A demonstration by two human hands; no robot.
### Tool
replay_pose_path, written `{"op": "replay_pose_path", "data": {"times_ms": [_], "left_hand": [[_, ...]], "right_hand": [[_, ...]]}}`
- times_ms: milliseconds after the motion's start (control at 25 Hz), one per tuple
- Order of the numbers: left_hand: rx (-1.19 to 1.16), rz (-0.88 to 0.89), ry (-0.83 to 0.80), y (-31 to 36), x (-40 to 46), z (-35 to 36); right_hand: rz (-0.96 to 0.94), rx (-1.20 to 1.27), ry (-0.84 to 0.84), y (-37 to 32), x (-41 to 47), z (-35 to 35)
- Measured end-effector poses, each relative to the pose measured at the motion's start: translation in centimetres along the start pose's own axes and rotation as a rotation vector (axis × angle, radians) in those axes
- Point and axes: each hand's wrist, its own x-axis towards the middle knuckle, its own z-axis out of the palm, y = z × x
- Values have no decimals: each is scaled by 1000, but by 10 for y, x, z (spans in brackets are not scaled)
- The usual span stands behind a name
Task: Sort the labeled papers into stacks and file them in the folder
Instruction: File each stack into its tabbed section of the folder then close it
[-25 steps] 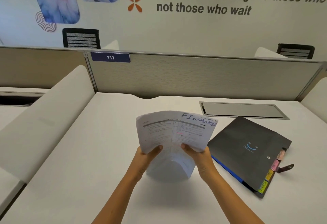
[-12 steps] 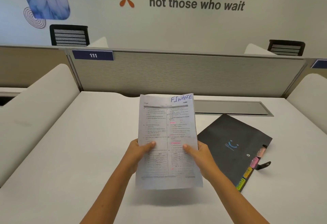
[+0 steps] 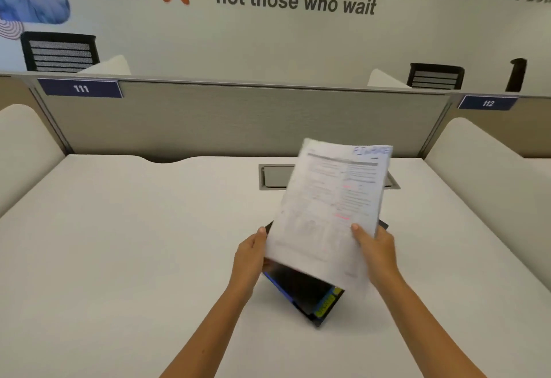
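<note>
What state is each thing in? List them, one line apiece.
papers: held up over the folder, tilted, blurred.
folder: on the desk, shut as far as it shows, mostly hidden.
left hand: holding the papers' left edge.
right hand: gripping the papers' right edge.
desk hatch: closed.

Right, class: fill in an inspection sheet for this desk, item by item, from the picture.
Surface: white desk, closed grey hatch at the back.
Job's things: paper stack, blurred blue handwriting on top, above the black folder.
Clutter: nothing seen.
Grips: left hand at the stack's left edge, hold unclear; right hand pinches its right edge.
Cables: nothing seen.
Surroundings: divider, tags 111 and 112, wall slogan, chairs beyond.
</note>
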Motion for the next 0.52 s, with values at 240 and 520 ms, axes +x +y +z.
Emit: {"op": "replay_pose_path", "data": {"times_ms": [240,520], "left_hand": [[940,325,-243,-35,-5,99],[1376,362,-230,-50,-1,144]], "right_hand": [[104,94,324,33,75,-103],[267,12,463,88,102,-185]]}}
